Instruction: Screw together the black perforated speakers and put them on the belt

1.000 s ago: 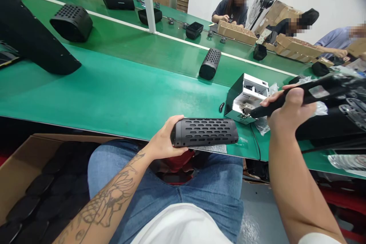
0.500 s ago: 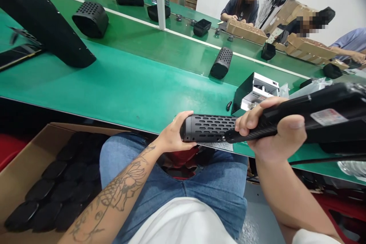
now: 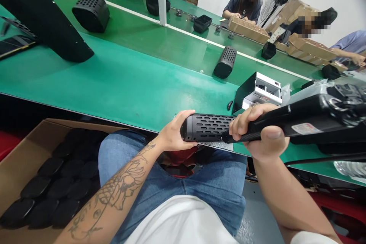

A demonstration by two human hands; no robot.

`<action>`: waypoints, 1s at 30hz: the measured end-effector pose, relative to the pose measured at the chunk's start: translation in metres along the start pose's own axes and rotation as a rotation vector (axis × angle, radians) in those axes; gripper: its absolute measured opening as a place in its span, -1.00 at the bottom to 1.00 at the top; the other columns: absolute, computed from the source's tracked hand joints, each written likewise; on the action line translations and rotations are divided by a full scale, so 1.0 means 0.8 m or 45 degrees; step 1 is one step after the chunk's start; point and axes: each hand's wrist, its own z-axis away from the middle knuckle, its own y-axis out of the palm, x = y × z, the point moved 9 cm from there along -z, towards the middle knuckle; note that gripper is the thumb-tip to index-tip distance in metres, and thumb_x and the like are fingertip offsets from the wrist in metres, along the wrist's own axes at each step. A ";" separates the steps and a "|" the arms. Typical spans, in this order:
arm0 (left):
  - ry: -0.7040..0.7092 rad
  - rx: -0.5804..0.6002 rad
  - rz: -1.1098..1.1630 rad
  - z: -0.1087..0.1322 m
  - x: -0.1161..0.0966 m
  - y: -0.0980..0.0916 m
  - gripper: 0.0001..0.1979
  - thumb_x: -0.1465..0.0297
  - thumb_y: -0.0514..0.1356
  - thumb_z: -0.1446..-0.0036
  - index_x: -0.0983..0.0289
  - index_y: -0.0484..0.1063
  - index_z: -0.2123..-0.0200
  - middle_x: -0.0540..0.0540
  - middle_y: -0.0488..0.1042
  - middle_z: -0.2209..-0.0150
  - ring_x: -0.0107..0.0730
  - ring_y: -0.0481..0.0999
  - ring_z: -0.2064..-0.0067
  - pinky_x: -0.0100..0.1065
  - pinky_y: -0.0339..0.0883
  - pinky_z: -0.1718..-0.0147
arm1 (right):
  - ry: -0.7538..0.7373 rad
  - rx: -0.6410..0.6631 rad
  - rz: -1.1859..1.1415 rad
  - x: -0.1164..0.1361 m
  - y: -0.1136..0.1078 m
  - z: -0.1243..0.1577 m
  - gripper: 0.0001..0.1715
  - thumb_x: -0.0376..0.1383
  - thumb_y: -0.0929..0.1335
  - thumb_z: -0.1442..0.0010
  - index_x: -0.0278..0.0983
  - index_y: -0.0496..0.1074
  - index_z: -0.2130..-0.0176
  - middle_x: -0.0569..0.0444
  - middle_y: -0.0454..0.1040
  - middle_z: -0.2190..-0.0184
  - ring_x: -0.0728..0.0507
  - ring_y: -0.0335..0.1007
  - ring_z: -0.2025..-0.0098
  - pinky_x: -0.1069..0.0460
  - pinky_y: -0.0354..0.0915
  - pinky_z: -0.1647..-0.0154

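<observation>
At the near edge of the tabletop (image 3: 128, 87), we note the perforated housing (image 3: 210, 126), gripped by the left hand (image 3: 175, 135). The right hand (image 3: 264, 149) grips the black tool (image 3: 288, 116); its tip, earlier at the boxy machine (image 3: 244, 90), now meets the housing, where we judge work proceeds.
</observation>
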 end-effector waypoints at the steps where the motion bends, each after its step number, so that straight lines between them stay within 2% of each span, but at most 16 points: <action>1: -0.005 0.002 0.001 0.000 0.000 0.000 0.07 0.25 0.50 0.06 0.14 0.03 -0.44 0.25 0.25 -0.36 0.09 0.34 -0.36 0.01 0.26 -0.38 | 0.006 0.023 -0.011 -0.001 0.001 0.000 -0.57 0.02 0.59 -0.01 -0.24 0.54 0.33 0.14 0.43 0.61 -0.11 0.34 0.69 -0.06 0.30 0.64; 16: -0.017 0.010 -0.018 0.000 0.001 0.001 0.08 0.22 0.50 0.06 0.13 0.02 -0.44 0.26 0.24 -0.36 0.09 0.33 -0.37 0.03 0.28 -0.37 | 0.080 0.167 -0.019 -0.013 0.007 -0.002 -0.65 -0.05 0.58 -0.05 -0.24 0.56 0.31 0.12 0.47 0.58 -0.12 0.40 0.65 -0.07 0.37 0.59; 19: 0.014 0.000 -0.036 0.001 0.000 0.001 0.08 0.22 0.49 0.04 0.14 0.00 -0.45 0.27 0.24 -0.37 0.10 0.33 -0.37 0.04 0.28 -0.37 | 0.044 0.219 -0.020 -0.002 0.010 -0.002 -0.60 0.00 0.57 -0.05 -0.24 0.57 0.29 0.11 0.47 0.59 -0.12 0.39 0.66 -0.07 0.38 0.59; 22: 0.033 0.001 -0.052 0.001 -0.001 0.002 0.08 0.22 0.48 0.03 0.15 -0.02 -0.45 0.29 0.23 -0.37 0.10 0.33 -0.37 0.05 0.28 -0.36 | -0.078 0.213 -0.010 0.027 -0.003 -0.013 -0.50 0.14 0.52 -0.08 -0.23 0.57 0.29 0.10 0.45 0.63 -0.13 0.36 0.71 -0.10 0.39 0.63; 23: 0.033 0.005 -0.054 0.001 -0.002 0.002 0.08 0.23 0.48 0.03 0.15 -0.02 -0.45 0.29 0.23 -0.37 0.10 0.33 -0.37 0.04 0.28 -0.36 | -0.136 0.161 0.017 0.037 -0.015 -0.021 -0.46 0.19 0.48 -0.10 -0.22 0.56 0.30 0.10 0.43 0.65 -0.14 0.34 0.73 -0.11 0.40 0.65; 25: 0.032 0.012 -0.055 0.001 -0.002 0.002 0.07 0.23 0.47 0.02 0.15 -0.02 -0.45 0.29 0.23 -0.37 0.10 0.33 -0.37 0.04 0.28 -0.36 | -0.282 -0.049 0.119 0.058 -0.055 -0.040 -0.42 0.24 0.41 -0.13 -0.22 0.53 0.31 0.13 0.39 0.69 -0.15 0.29 0.75 -0.11 0.36 0.70; 28: 0.021 0.016 -0.051 0.000 -0.002 0.002 0.06 0.23 0.46 0.02 0.15 -0.03 -0.45 0.29 0.22 -0.37 0.09 0.33 -0.37 0.02 0.29 -0.35 | -0.549 -0.509 0.378 0.080 -0.128 -0.060 -0.62 0.03 0.40 -0.17 -0.24 0.48 0.31 0.19 0.33 0.71 -0.12 0.25 0.75 -0.03 0.27 0.76; 30: 0.015 0.019 -0.047 0.001 -0.001 0.002 0.06 0.24 0.46 0.01 0.15 -0.03 -0.45 0.30 0.22 -0.38 0.08 0.33 -0.37 0.02 0.29 -0.35 | -0.697 -0.716 0.569 0.086 -0.163 -0.064 -0.77 -0.15 0.38 -0.19 -0.27 0.46 0.34 0.21 0.31 0.71 -0.11 0.26 0.73 0.00 0.25 0.73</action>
